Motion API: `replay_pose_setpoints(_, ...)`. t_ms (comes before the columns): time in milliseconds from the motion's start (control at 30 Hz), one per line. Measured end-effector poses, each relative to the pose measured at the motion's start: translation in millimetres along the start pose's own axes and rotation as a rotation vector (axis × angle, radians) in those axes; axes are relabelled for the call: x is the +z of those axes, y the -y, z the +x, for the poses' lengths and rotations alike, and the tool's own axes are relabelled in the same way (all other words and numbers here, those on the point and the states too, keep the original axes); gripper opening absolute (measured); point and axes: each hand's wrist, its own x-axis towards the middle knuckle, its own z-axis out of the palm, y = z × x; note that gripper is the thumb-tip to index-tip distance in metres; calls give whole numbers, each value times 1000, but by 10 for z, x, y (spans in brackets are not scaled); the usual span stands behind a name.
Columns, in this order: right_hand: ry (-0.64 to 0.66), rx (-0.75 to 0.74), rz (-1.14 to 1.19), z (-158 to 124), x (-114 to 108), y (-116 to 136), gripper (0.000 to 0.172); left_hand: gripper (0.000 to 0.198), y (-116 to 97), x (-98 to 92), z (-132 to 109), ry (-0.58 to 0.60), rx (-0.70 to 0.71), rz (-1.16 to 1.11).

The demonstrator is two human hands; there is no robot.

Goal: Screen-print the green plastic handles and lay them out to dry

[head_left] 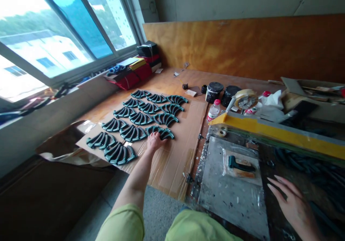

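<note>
My left hand (154, 141) reaches onto the cardboard sheet (180, 154), its fingers bent down at a fan of glossy dark green handles (164, 132). It appears closed on one dark green handle at the near side of that fan, though the fingertips are partly hidden. My right hand (292, 201) hovers at the lower right with fingers stretched out and nothing in them. It is near a heap of dark green handles (302, 163). Between the hands, a single dark green handle (241, 164) rests on a small block fixture (242, 175) on the grey plate (215, 194).
Several more fans of handles (132, 136) cover the cardboard's left side. Behind the plate runs a yellow-faced board (269, 127). A bottle with a red cap (214, 110), black-lidded tubs (214, 91) and tape rolls (245, 99) stand farther back. A window (67, 28) is at left.
</note>
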Motion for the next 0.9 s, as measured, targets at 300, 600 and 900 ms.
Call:
replay_pose_setpoints(300, 25, 4, 90, 154, -20, 609, 40, 72, -155, 186, -95, -97, -151, -56)
replay_pose_setpoints(600, 367, -432, 73, 644, 307, 1171, 65, 55, -1138, -471, -333, -211, 28, -622)
replay_pose_setpoints(900, 220, -388, 237, 624, -11, 794, 34, 55, -2508, -1630, -766, 52, 284, -1420)
